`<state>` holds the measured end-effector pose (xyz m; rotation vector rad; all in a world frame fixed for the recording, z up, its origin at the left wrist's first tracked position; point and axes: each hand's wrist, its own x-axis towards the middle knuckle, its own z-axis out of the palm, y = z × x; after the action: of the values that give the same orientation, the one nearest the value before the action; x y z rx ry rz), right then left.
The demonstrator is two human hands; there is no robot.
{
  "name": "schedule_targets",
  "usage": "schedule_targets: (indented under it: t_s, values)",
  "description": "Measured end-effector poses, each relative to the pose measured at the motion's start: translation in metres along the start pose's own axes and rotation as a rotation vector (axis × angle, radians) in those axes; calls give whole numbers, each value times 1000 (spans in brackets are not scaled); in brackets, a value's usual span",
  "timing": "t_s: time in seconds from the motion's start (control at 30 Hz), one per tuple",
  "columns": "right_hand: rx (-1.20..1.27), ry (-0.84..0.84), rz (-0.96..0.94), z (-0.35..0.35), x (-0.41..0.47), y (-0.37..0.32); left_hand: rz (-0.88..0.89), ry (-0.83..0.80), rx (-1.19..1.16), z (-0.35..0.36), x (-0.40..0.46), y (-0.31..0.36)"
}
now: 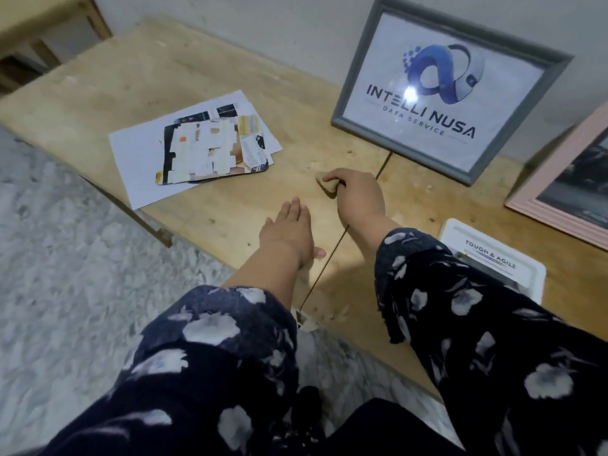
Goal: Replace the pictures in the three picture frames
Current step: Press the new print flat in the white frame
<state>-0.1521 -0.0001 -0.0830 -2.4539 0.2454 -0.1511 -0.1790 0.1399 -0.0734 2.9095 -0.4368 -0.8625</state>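
Observation:
A grey picture frame with a blue logo print stands upright against the wall at the back right. A pink frame leans beside it at the right edge. A small white frame lies flat near my right forearm, partly hidden by the sleeve. A stack of loose pictures and white paper lies on the table to the left. My right hand grips a small tan object on the tabletop. My left hand rests flat with straight fingers on the wood.
The wooden table has a seam running from the grey frame toward me. Its front edge slants from left down to the right, with marbled floor beyond it. A wooden piece of furniture stands at the top left.

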Motion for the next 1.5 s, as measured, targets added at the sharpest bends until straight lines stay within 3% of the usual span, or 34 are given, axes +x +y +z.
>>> schedule_targets:
  t_s: [0.17,0.33,0.53,0.7,0.87,1.07,1.3,1.5]
  values:
    - [278,133,79,-54,-26,2,-24,-20,-34,-2,-1,3]
    - [281,247,219,-111,-59,30,-36,45,32,1,-10,26]
    - [-19,344,257,-147,-82,73,378,249,-63,43,-35,83]
    - [-299,223,266,-137,-87,89,532,172,22,84,-47,101]
    - [-317,-64,253,-104,-92,108,544,303,101,95,-48,99]
    - [-212,-17,264,-92,-114,112,530,331,88,96,-48,102]
    - [-100,36,144,-88,-154,108,540,342,92,97,-47,102]
    - [-109,-43,144,-84,-190,98,527,360,135,97,-50,104]
